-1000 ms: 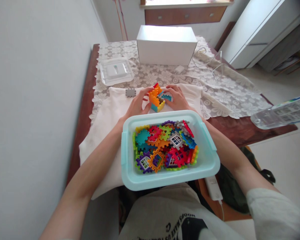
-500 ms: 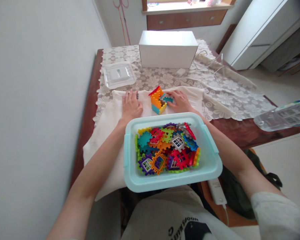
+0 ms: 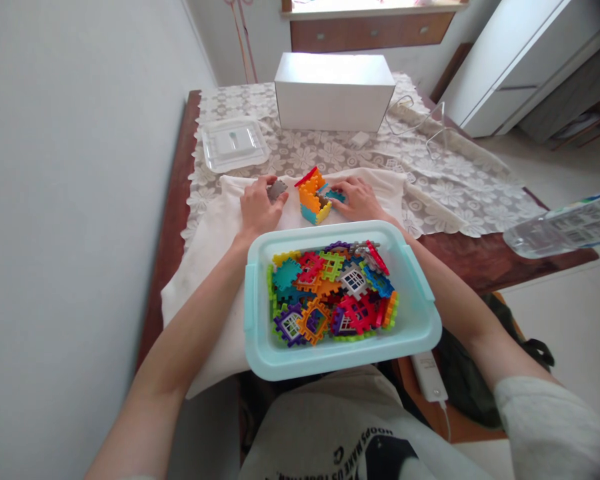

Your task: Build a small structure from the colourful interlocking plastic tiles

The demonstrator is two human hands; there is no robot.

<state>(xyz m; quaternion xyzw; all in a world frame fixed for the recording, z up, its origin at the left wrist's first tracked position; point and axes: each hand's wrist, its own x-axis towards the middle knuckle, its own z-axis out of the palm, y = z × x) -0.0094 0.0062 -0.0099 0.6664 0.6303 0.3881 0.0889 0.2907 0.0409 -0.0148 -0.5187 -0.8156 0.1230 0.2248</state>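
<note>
My left hand (image 3: 260,205) is closed on a grey building piece (image 3: 276,190), which shows between the thumb and fingers. To its right, a small structure (image 3: 311,198) of interlocking orange, yellow and blue pieces stands on the white cloth, with a red piece tilted at its top. My right hand (image 3: 359,199) lies at the structure's right side, fingertips closed on a teal building piece (image 3: 335,196); whether that piece is joined to the structure I cannot tell. Nearer to me, a light-blue tub (image 3: 343,363) holds many colourful notched panels.
A white box (image 3: 334,100) stands at the back on the lace tablecloth, with a clear plastic lid (image 3: 234,147) to its left. A white adapter (image 3: 360,139) lies before the box. At the right edge is a clear bottle (image 3: 560,230). A wall (image 3: 80,167) borders the left.
My left hand has lifted and turned; the grey piece, mostly covered before, now shows in its grip. My right hand stays beside the structure. The whole view has shifted slightly.
</note>
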